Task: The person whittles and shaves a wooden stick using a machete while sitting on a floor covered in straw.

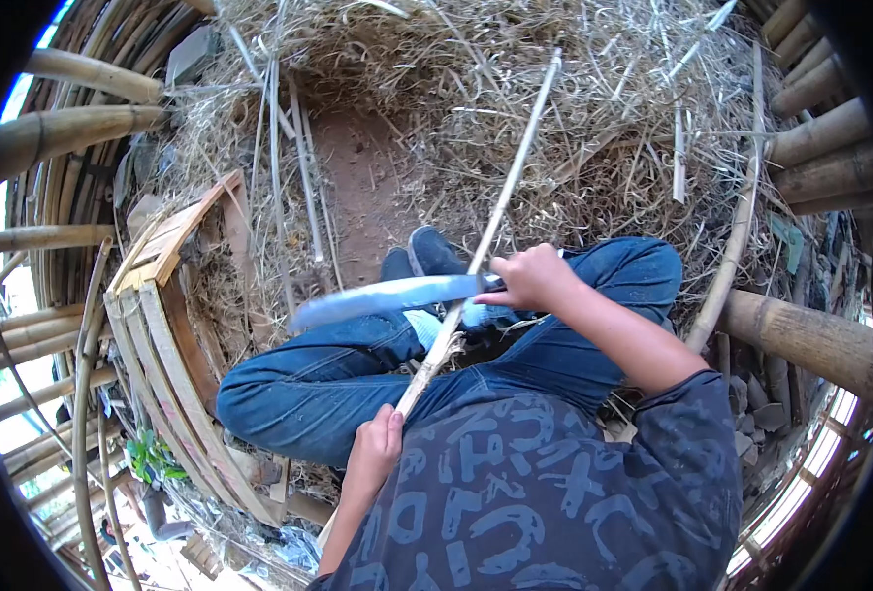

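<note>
Bamboo strip (486,234), long and pale, runs slantwise from the upper middle of the frame down to the lower middle, passing over the crossed legs in blue jeans (308,394). At the left of the frame stands a slatted wooden crate (197,374), tilted; its slats face the lower left, and I cannot tell what, if anything, is inside it. Around its upper right side lie curled shavings (614,148), which spread over the top of the frame around a patch of bare brown soil (362,187).

The right hand (533,280), at the centre, is closed around the handle of a large knife (387,299); its forearm slants up and leftward from the lower right. The blade points left, nearly level, crossing the strip close to the hand, its far end blurred. At the lower middle, the left hand (377,443) has its fingers curled around the strip's near part, the forearm rising from the lower edge.
</note>
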{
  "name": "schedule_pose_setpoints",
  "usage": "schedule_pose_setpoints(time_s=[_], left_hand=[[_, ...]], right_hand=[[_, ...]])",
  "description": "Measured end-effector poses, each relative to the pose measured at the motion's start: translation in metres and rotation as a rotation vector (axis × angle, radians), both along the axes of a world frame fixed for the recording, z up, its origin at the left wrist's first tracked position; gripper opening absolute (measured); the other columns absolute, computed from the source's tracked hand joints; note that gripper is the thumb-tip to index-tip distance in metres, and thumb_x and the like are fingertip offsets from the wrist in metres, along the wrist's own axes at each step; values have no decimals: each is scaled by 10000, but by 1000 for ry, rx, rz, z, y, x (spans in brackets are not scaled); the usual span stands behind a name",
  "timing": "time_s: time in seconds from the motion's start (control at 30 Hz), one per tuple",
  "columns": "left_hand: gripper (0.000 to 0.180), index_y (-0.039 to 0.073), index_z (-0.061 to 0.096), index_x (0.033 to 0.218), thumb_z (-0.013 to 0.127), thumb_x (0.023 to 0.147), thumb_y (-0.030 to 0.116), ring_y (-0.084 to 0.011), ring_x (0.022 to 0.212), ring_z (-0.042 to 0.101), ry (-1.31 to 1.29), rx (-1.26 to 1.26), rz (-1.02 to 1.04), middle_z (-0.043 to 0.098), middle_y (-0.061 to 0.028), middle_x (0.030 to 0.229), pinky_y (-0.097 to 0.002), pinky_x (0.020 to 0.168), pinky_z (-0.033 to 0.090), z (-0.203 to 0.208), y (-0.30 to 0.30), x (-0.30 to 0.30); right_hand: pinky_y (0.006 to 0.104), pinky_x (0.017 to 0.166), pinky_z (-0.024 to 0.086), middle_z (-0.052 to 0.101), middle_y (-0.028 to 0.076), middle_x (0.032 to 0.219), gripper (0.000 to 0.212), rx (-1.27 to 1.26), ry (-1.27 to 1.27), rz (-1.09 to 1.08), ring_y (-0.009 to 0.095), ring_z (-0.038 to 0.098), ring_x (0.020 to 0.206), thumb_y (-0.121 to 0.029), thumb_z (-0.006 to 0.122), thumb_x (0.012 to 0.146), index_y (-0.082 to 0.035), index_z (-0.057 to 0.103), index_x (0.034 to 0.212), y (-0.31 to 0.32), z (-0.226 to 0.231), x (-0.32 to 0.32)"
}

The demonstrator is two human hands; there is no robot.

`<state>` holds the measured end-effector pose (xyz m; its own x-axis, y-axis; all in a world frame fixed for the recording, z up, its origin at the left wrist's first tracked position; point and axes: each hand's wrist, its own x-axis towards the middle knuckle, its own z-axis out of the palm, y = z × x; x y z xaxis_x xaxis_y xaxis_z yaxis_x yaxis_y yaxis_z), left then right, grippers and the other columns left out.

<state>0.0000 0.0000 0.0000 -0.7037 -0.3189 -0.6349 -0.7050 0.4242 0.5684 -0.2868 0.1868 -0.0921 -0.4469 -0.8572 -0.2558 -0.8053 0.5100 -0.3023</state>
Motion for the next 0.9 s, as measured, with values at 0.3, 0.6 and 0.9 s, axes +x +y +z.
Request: schedule_pose_setpoints(time_s=[0.3, 0.6, 0.9], left_hand=[[308, -8, 481, 793, 455, 989, 228, -485, 685, 566, 37, -53, -7, 556, -294, 666, -545, 596, 416, 1, 7, -10], [326, -14, 505, 754, 471, 977, 222, -480, 660, 568, 77, -56, 75, 551, -297, 662, -544, 571, 419, -12, -1, 4], [322, -10, 539, 725, 510, 959, 210, -448, 618, 587, 152, -132, 94, 571, -269, 641, -519, 563, 452, -19, 3, 6]], right_hand=[[456, 656, 540, 665, 171, 677, 678, 73, -22, -505, 332, 683, 689, -723, 525, 809, -64, 675, 755, 74, -20, -89], [459, 571, 530, 615, 178, 584, 631, -37, -80, -167, 363, 657, 599, -669, 573, 816, -44, 591, 741, 36, -15, -4], [500, 652, 501, 652, 233, 714, 644, 36, 70, -709, 406, 657, 723, -643, 532, 859, -19, 667, 772, 97, -34, -109]])
